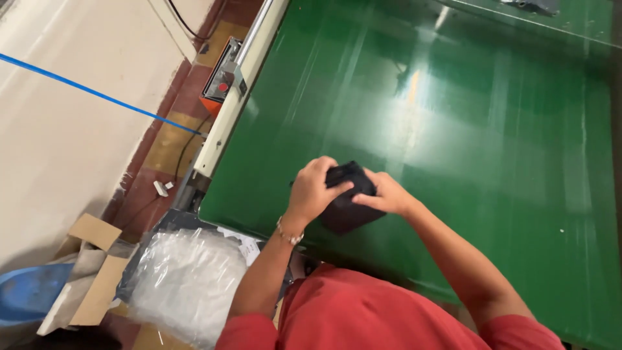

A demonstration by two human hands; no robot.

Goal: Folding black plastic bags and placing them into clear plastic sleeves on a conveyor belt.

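Observation:
A small black folded item (pixel 346 210) rests near the front edge of a shiny green belt surface (pixel 453 116). My left hand (pixel 313 189) grips its left side, fingers curled over the top. Opposite it, my right hand (pixel 387 194) holds the item's right side, fingers pressed on the upper edge. Both hands touch the item and nearly meet over it. A thin bracelet sits on my left wrist. My sleeves are red.
A cream metal frame rail (pixel 240 97) runs along the belt's left edge, with an orange control box (pixel 220 84) carrying a red button. Clear plastic bags (pixel 184 279), an open cardboard box (pixel 91 272) and a blue bin (pixel 26 291) lie on the floor at lower left.

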